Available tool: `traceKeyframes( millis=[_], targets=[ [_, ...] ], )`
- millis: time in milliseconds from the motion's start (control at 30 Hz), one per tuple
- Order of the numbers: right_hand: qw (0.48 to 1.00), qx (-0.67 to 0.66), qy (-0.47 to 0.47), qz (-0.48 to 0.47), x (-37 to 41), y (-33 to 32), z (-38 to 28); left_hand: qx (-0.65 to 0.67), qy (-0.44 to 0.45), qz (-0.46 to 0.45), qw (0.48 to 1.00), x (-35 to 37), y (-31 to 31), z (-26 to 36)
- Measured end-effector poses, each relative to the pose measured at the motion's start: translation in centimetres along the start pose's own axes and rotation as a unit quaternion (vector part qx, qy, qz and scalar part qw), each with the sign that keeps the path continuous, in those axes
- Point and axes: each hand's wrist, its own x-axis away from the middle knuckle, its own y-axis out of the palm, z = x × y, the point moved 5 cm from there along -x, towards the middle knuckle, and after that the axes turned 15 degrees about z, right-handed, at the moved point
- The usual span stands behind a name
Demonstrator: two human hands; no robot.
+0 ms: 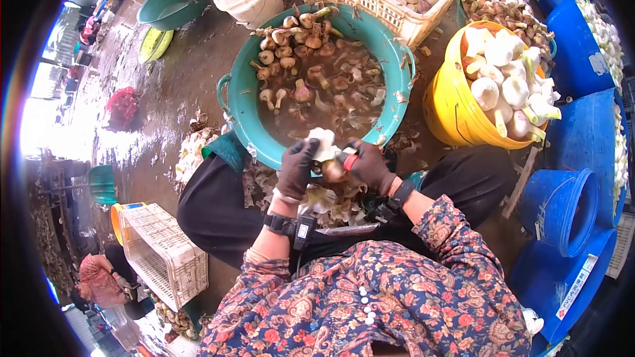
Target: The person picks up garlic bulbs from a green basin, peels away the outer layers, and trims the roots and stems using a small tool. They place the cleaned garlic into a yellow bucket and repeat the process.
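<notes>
Peeling or trimming seems the step in hand: the dark-gloved left hand (297, 168) curls around a pale white garlic bulb (323, 143) at the near rim of a round green plastic tub (241, 86), while the dark-gloved right hand (371, 168) is folded round a small red-handled tool (347, 160). A brownish bulb (334, 170) shows between them; which hand bears it I cannot tell. The work calls for a steady left hold, fingers clear of the tool. The tub's rim crowds the hands ahead, a yellow plastic bucket (444, 102) bounds the right, and wet brown floor (175, 86) leaves room leftward.
</notes>
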Motion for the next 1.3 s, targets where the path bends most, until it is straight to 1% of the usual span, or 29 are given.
traceKeyframes(
  millis=[33,67,100,133,200,233,267,300,333,367,400,433,467,500,533,600,633,667,767,867,900,967,1000,1067,1133,1167,1200,1267,1300],
  targets=[
    [0.972,-0.121,0.197,0.035,0.1,-0.1,2.8,0.015,0.018,0.012,1.0,0.4,-0.1,0.7],
    [0.891,-0.236,0.382,0.069,0.7,0.2,5.9,0.031,0.037,0.025,0.999,1.0,-0.2,1.7],
    [0.832,-0.348,0.425,0.084,1.0,1.0,9.2,0.0,0.102,0.002,0.995,1.5,-0.5,2.5],
    [0.787,-0.356,0.485,0.138,1.2,0.6,9.0,0.114,0.039,0.023,0.993,0.9,-1.6,1.4],
    [0.713,-0.423,0.548,0.114,1.1,-1.0,7.5,0.132,0.144,0.05,0.98,2.3,-2.9,4.2],
    [0.679,-0.453,0.571,0.086,0.9,-1.4,6.2,0.128,0.123,0.017,0.984,2.7,-3.2,5.7],
    [0.679,-0.452,0.571,0.088,1.0,-1.7,6.3,0.124,0.102,-0.015,0.987,3.2,-3.5,7.2],
    [0.768,-0.413,0.483,0.077,0.4,-2.5,6.0,0.02,0.043,-0.017,0.999,3.2,-3.4,7.6],
    [0.844,-0.368,0.385,0.065,-0.2,-3.1,5.4,-0.213,0.066,-0.06,0.973,2.3,-4.1,6.4],
    [0.825,-0.409,0.384,0.07,-0.5,-3.7,2.1,-0.377,0.102,-0.127,0.912,2.0,-3.8,5.1],
    [0.826,-0.41,0.381,0.068,-0.7,-3.1,3.7,-0.528,0.133,-0.19,0.817,1.7,-3.9,3.9],
    [0.772,-0.449,0.446,0.062,-0.5,-1.7,6.9,-0.599,0.219,-0.13,0.759,2.4,-2.4,5.1],
    [0.711,-0.484,0.508,0.057,-0.8,-1.2,5.1,-0.52,0.227,-0.029,0.823,1.9,-2.0,5.0],
    [0.737,-0.441,0.504,0.09,-0.2,-2.4,3.3,-0.449,0.215,-0.027,0.867,1.5,-1.3,4.5],
    [0.736,-0.438,0.507,0.092,0.2,-1.3,4.3,-0.374,0.199,-0.023,0.906,1.8,0.6,5.0],
    [0.769,-0.402,0.465,0.176,0.2,-0.3,7.7,-0.365,0.281,0.012,0.888,2.6,4.1,5.5],
    [0.79,-0.382,0.445,0.177,0.3,-0.3,7.3,-0.401,0.279,0.027,0.872,2.3,5.1,4.8],
    [0.79,-0.384,0.444,0.176,0.4,-0.4,6.7,-0.41,0.329,0.058,0.849,2.5,5.9,5.0],
    [0.863,-0.257,0.381,0.21,0.7,-1.3,6.5,-0.411,0.32,0.057,0.852,2.5,6.0,4.6],
    [0.846,-0.279,0.404,0.206,0.9,-0.4,7.5,-0.411,0.295,0.048,0.861,2.3,5.5,4.0],
    [0.846,-0.28,0.405,0.205,0.8,-0.3,7.5,-0.367,0.281,0.054,0.885,1.2,4.6,2.7],
    [0.814,-0.333,0.456,0.134,1.1,0.2,7.1,-0.343,0.212,0.06,0.913,0.1,3.1,1.7],
    [0.814,-0.333,0.456,0.135,1.2,-0.1,6.8,-0.296,0.236,0.082,0.922,-0.8,2.3,1.2],
    [0.702,-0.45,0.548,0.063,1.8,0.5,5.7,-0.417,0.293,0.157,0.846,-4.2,-1.3,-0.2],
    [0.697,-0.468,0.541,0.052,1.4,-0.1,4.7,-0.545,0.27,0.174,0.774,-5.1,-3.9,0.0],
    [0.703,-0.458,0.539,0.074,1.1,-0.5,4.4,-0.588,0.175,0.136,0.778,-4.9,-4.2,0.0],
    [0.708,-0.448,0.538,0.096,1.0,-0.8,4.2,-0.611,0.171,0.066,0.77,-4.2,-4.0,0.2],
    [0.717,-0.442,0.532,0.081,1.0,-1.0,3.8,-0.591,0.044,0.049,0.804,-4.0,-3.8,-0.4],
    [0.728,-0.438,0.522,0.071,0.7,-1.5,3.7,-0.577,0.056,0.039,0.814,-4.2,-3.4,-0.4]
  ],
)
